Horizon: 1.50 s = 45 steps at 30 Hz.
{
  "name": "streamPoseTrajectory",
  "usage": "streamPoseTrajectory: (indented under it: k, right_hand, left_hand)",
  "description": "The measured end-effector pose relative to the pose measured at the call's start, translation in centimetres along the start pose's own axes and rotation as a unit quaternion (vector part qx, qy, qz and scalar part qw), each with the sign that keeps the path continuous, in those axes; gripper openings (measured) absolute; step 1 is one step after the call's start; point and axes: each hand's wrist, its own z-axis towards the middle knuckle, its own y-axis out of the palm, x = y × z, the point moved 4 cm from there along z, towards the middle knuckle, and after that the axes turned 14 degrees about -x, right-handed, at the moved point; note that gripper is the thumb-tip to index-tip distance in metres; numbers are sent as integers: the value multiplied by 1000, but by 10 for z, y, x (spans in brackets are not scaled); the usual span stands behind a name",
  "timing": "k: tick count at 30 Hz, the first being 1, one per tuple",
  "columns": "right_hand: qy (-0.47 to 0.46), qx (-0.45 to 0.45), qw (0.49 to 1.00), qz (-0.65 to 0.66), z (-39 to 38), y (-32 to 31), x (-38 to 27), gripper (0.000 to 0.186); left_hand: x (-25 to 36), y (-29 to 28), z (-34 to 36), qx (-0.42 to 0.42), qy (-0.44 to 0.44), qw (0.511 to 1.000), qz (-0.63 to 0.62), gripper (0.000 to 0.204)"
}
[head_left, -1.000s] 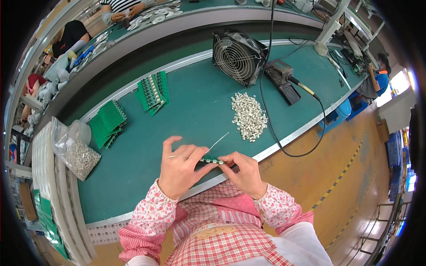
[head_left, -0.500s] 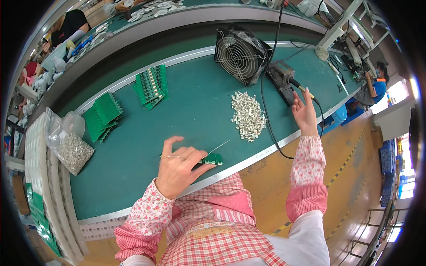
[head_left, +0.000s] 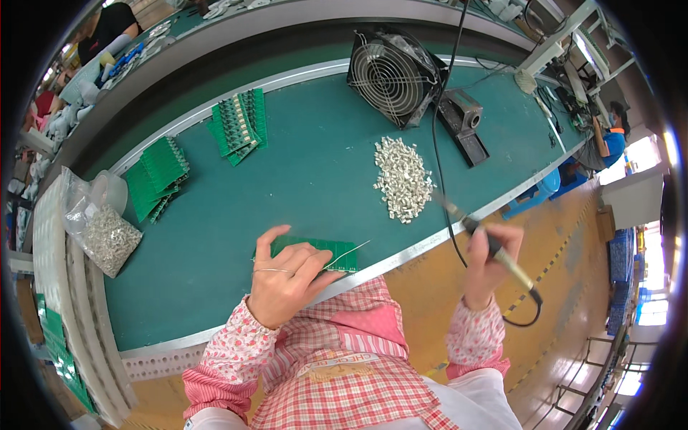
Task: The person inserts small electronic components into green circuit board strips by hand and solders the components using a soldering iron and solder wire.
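Observation:
My left hand [head_left: 283, 276] is closed on a green circuit board [head_left: 308, 249] at the bench's near edge. A thin solder wire [head_left: 349, 252] runs from between its fingers, its tip pointing up and right. In my right hand [head_left: 489, 265] is a soldering iron [head_left: 494, 247], held like a pen past the bench edge. The iron's blurred tip points toward a pile of small pale metal parts [head_left: 403, 179]. Behind them stands the soldering iron stand [head_left: 462, 125], its holder vacant. Part of the board is hidden beneath my left fingers.
A black fan with a wire guard [head_left: 390, 79] stands at the back. Stacks of green boards lie at the left [head_left: 159, 175] and back left [head_left: 240, 125]. A bag of small parts [head_left: 104, 233] sits at the far left. The iron's black cable [head_left: 436, 136] hangs across the bench.
My right hand has taken the soldering iron out of its stand and brought it nearer to me. The board under my left hand has tilted, showing more of its green face.

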Motion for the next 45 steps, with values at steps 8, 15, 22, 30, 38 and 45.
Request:
streamPoseTrajectory:
  k: [8,15,22,30,38,45]
  right_hand:
    - [-93,-131,976,147,-38,21,-45,20]
    - [-142,-165,965,143,-39,28,-52,22]
    - [-151,-192,966,81,-36,33,-61,22]
    - [-167,-208,960,83,-35,35,-62,22]
    - [-76,-171,973,134,-42,35,-48,17]
    - [-16,-252,962,101,-47,49,-40,17]
  left_hand:
    - [2,7,-6,9,13,1000,7,32]
    - [0,9,-9,19,15,1000,8,31]
    - [1,8,-9,23,15,1000,8,31]
    - [0,8,-9,22,20,1000,8,32]
    - [1,10,-11,19,21,1000,8,31]
    - [-1,13,-14,26,26,999,14,33]
